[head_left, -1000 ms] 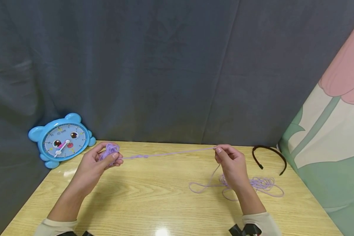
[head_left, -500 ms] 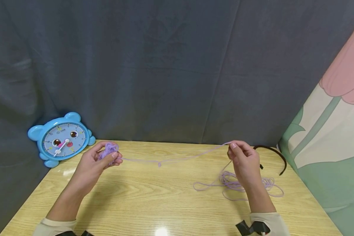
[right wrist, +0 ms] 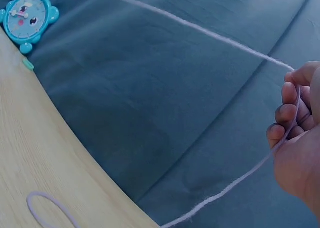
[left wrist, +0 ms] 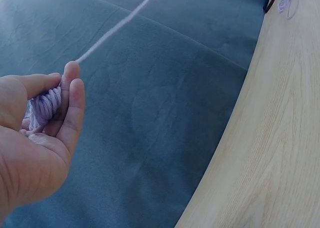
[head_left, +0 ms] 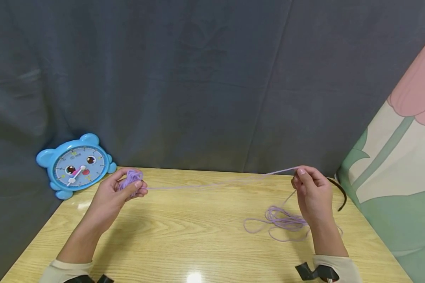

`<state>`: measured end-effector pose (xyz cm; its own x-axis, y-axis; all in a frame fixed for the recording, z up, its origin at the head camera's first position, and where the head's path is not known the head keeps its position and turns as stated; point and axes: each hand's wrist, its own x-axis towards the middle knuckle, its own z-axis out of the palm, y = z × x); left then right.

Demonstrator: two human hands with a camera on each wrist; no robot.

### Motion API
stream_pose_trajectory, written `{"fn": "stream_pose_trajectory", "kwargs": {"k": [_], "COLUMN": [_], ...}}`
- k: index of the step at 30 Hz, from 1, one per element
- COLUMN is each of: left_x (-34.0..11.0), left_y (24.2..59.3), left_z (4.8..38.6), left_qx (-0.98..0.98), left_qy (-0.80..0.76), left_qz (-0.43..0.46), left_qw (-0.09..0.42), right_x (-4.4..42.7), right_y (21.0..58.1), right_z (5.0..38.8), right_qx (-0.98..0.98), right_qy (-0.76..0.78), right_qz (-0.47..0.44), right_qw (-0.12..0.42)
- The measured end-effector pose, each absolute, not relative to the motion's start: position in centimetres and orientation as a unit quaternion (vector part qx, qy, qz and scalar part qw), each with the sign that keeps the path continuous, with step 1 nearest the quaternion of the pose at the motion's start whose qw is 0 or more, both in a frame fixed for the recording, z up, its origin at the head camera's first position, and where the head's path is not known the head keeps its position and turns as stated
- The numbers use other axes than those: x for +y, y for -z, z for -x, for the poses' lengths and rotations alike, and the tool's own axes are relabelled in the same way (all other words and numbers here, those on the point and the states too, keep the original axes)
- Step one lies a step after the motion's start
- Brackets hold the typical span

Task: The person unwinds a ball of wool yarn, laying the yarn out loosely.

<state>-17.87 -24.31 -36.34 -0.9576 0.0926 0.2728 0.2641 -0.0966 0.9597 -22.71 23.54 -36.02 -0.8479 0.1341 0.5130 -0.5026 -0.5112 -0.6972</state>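
A wound bundle of purple yarn [head_left: 130,181] sits in my left hand [head_left: 115,192], held between thumb and fingers above the table's left part. In the left wrist view the yarn bundle [left wrist: 46,107] shows in the palm, with one strand leaving past the fingertips. That strand [head_left: 205,185] spans to my right hand [head_left: 315,192], whose thumb and forefinger pinch it. In the right wrist view the yarn strand [right wrist: 215,35] enters the pinch, runs down across the palm and drops toward the table. A loose, looped pile of the same yarn [head_left: 285,220] lies below the right hand.
A blue bear-shaped clock [head_left: 79,167] stands at the table's back left, against the dark curtain [head_left: 198,86]. A black headband [head_left: 341,192] lies at the back right, partly hidden by the right hand. A flower-patterned cloth [head_left: 393,177] hangs along the right side.
My right hand has moved right, away from the left hand, lengthening the strand between them. A small tangle seen on the strand earlier no longer shows. The left hand stays nearly still.
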Motion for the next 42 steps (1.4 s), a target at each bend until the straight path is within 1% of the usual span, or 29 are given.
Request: {"fn": "stream_pose_trajectory", "kwargs": {"k": [6, 13, 19, 27, 36, 42], "left_x": [-24.3, -24.4, -24.3, -24.2, -24.1, -24.3], "left_y": [36.3, 36.5, 36.5, 36.4, 36.4, 36.5], "left_z": [18.0, 18.0, 18.0, 17.9, 17.8, 17.9], "left_qx": [-0.674, -0.677, -0.677, -0.672, -0.672, -0.653], "left_qy": [0.725, 0.723, 0.722, 0.727, 0.726, 0.742], "left_qz": [0.124, 0.125, 0.127, 0.128, 0.134, 0.151], "left_qw": [0.062, 0.066, 0.066, 0.066, 0.055, 0.017], "right_x": [24.9, 26.2, 27.1, 28.3, 29.8, 30.4], "right_y": [36.2, 36.8, 37.0, 36.8, 36.5, 36.3], "right_z": [22.5, 22.2, 21.9, 21.8, 21.6, 21.5], "right_qx": [-0.455, -0.445, -0.452, -0.426, -0.399, -0.397], "right_qy": [-0.846, -0.850, -0.850, -0.859, -0.870, -0.870], "right_qz": [-0.187, -0.179, -0.148, -0.145, -0.125, -0.112], "right_qw": [0.208, 0.217, 0.228, 0.244, 0.261, 0.269]}}
